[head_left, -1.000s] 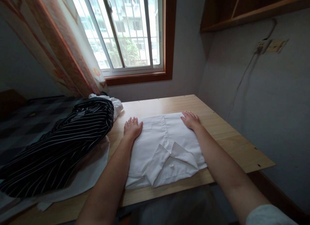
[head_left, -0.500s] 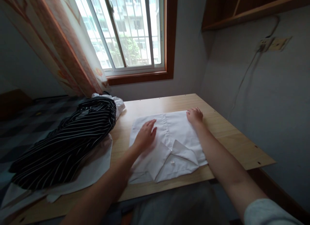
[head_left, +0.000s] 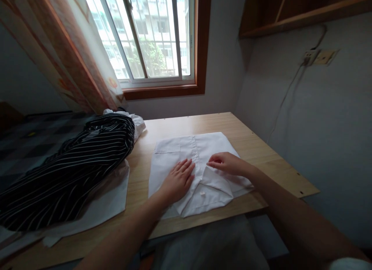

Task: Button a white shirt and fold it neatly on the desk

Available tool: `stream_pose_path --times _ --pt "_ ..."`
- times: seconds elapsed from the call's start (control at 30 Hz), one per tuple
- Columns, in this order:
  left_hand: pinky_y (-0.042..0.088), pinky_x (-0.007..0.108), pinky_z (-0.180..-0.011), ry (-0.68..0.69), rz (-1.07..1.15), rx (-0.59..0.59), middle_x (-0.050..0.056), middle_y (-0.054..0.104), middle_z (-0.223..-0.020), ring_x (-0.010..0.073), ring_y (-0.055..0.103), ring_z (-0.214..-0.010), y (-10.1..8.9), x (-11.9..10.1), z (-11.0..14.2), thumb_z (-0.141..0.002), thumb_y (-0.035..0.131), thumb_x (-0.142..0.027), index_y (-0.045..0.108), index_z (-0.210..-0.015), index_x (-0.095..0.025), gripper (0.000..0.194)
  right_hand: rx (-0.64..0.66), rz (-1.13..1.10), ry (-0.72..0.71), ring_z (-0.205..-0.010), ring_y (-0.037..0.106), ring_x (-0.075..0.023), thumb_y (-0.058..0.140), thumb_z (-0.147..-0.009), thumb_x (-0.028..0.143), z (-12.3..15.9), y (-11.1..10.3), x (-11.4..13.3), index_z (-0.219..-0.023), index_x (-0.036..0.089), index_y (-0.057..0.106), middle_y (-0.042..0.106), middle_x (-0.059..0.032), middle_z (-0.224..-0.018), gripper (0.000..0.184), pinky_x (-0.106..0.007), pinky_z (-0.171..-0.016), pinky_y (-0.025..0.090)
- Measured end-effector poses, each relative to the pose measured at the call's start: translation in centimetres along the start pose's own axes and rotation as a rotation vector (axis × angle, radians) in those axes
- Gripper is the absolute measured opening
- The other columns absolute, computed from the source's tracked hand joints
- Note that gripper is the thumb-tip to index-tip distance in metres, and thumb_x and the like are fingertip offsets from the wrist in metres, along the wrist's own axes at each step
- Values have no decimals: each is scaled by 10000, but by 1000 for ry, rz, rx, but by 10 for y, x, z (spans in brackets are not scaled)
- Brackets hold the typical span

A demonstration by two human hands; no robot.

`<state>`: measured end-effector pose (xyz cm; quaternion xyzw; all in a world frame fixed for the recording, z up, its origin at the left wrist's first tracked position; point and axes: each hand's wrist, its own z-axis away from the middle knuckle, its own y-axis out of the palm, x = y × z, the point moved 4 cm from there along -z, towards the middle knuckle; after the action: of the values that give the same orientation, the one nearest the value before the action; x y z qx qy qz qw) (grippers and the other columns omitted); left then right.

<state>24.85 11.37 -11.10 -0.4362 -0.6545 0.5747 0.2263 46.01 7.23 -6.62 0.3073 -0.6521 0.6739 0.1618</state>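
White folded shirt (head_left: pixel 186 161) on wooden table (head_left: pixel 261 153), left hand (head_left: pixel 178 179) flat and open on its collar, right hand (head_left: pixel 225 164) pinching the collar edge, striped garment (head_left: pixel 72 165) well apart.

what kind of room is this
Probably a room in a home, perhaps a bedroom: a curtained window, a wooden table with a folded white shirt, and a striped garment beside it.

Both your forearms are bare to the elbow; your right arm shows a pale short sleeve (head_left: pixel 345 263) edge, and light grey trousers (head_left: pixel 209 246) cover your lap.
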Motion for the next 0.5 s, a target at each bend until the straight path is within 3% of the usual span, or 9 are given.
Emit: stream_pose_path --times 0.1,0.27,0.5 --pt "302 462 -1188 10 -11 -3 93 449 -1503 229 368 -1424 -1 -1 1 -1006 350 -388 480 -1433 -194 487 3 54 0 -621 508 -129 552 -919 457 2 19 0 -743 161 673 640 -16 -702 365 -245 -569 332" --pt "307 470 -1185 14 -31 11 110 447 -1502 242 366 -1424 -1 -2 1 -1005 346 -381 482 -1428 -168 493 -100 282 -52 -674 500 -138 521 -963 381 -4 35 2 -651 168 614 607 -23 -706 389 -263 -638 323" --pt "309 473 -1185 11 -17 -29 96 457 -1498 239 378 -1418 3 -1 2 -993 392 -366 497 -1417 -196 468 -182 473 -73 -809 569 -184 488 -984 403 1 46 4 -814 184 622 628 -41 -804 308 -289 -733 363"
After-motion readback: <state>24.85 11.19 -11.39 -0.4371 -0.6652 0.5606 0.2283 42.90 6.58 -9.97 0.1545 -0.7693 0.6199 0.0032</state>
